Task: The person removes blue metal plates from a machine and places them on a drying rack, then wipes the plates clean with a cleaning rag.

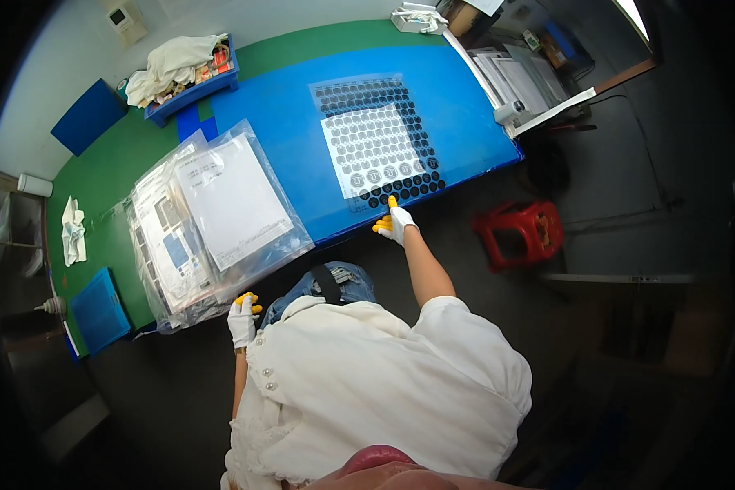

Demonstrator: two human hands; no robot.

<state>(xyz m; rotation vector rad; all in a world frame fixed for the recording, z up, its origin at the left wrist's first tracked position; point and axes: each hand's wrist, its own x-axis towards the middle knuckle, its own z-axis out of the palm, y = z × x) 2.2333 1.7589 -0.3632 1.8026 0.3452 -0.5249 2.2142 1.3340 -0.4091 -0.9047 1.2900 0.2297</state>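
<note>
The right hand [395, 222], in a white glove with yellow fingertips, lies with its fingers spread flat on the near edge of the clear plastic sheet covered in rows of round black dots [377, 140], holding nothing closed — the sheet rests on the blue-topped counter [465, 106] and reaches right to its front edge. The left hand [242, 318], gloved alike, sits with fingers loosely curled against the near end of the stack of clear plastic bags holding printed papers [212, 220]; I cannot tell whether it grips a bag or only touches it.

That stack overhangs the counter's edge — a pull could, I judge, slide the slippery bags to the floor. The dotted sheet might likewise slip off.

Counted: one dotted sheet, one stack of bags, two gloved hands, one red plastic stool [521, 233], one blue tray of cloths [189, 72].
</note>
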